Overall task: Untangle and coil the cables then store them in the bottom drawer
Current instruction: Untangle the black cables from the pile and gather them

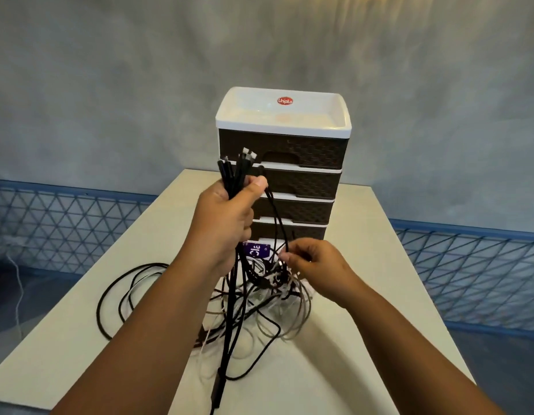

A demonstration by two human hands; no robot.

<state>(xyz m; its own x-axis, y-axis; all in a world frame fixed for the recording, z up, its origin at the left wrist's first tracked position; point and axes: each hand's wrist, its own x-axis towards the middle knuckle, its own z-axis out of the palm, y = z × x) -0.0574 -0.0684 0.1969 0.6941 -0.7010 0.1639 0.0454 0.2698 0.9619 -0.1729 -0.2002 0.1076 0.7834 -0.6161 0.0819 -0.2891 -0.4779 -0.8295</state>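
Note:
My left hand (226, 217) is raised in front of the drawer unit and grips a bunch of black cables (235, 172) near their plug ends, which stick up above my fist. The rest hangs down into a tangle of black, white and clear cables (259, 295) on the table. My right hand (313, 262) is lower and to the right, pinching a black cable (277, 223) that loops up to my left hand. The drawer unit (301, 187) has several brown drawers and a white top; its bottom drawer (304, 232) is shut and partly hidden by my hands.
The white table (379, 339) carries a black cable loop (125, 295) spread to the left. A purple-labelled item (256, 250) lies in front of the drawer unit. Blue mesh fencing (469, 265) runs behind the table on both sides, before a grey wall.

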